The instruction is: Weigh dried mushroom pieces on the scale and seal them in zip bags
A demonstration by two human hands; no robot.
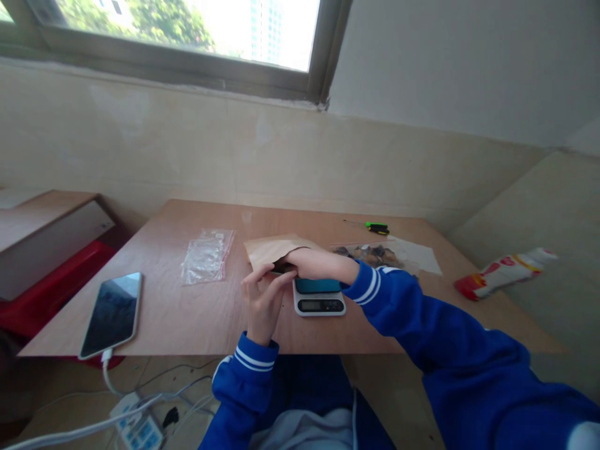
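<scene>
A brown paper bag (270,249) lies near the middle of the table with its mouth towards me. My left hand (263,299) pinches the lower edge of that mouth between thumb and fingers. Into the opening reaches my right hand (309,262); its fingers are hidden inside the bag, so whatever they hold cannot be seen. Just below the right wrist sits a small white kitchen scale (321,306) with a blue-green top and a dark display, partly covered by the hand and sleeve. To the right, partly behind the right forearm, is a clear bag of brown and dark pieces (372,253).
Clear plastic bags (209,257) lie left of the paper bag. A phone (112,312) with a charging cable rests at the table's left edge. Green and yellow-black screwdrivers (377,227) and white paper (419,255) are at back right. A red-and-white bottle (501,275) stands right.
</scene>
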